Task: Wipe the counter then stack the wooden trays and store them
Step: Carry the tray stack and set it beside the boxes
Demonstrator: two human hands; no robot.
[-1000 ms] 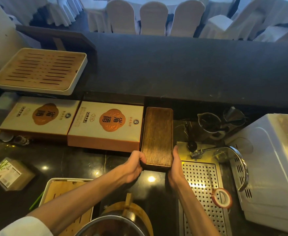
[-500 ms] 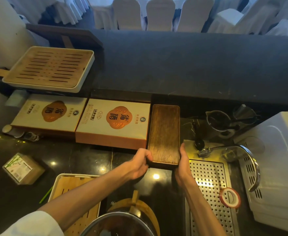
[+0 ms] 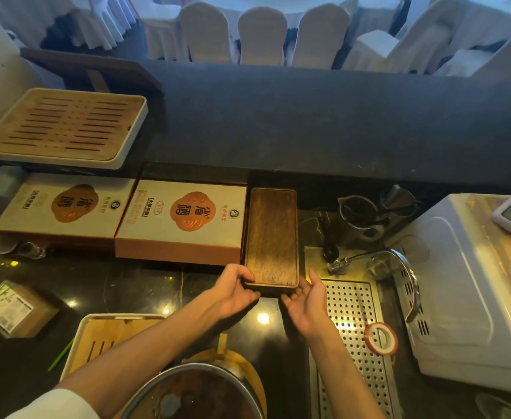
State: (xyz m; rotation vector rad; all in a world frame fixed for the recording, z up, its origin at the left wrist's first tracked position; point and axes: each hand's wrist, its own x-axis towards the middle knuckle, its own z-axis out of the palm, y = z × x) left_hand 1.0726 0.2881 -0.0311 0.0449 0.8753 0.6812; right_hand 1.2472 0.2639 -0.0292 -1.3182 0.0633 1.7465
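Two hands — left hand (image 3: 236, 293) pinching one dark wooden tray (image 3: 270, 240), right hand (image 3: 310, 297) spread, two boxes (image 3: 181, 220) beside.

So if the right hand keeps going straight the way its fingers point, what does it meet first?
The right hand points up-left and would likely meet the near end of the dark rectangular wooden tray at once; contact is unclear.

A dark wooden tray (image 3: 270, 238), long and narrow with a low raised rim and streaked grain, lies flat on the black counter (image 3: 133, 285), its long side running toward the counter's back edge. A pale slatted wooden tray (image 3: 63, 127) in a white frame sits tilted at the far left. Another slatted light tray (image 3: 103, 337) rests at the near edge, partly hidden.
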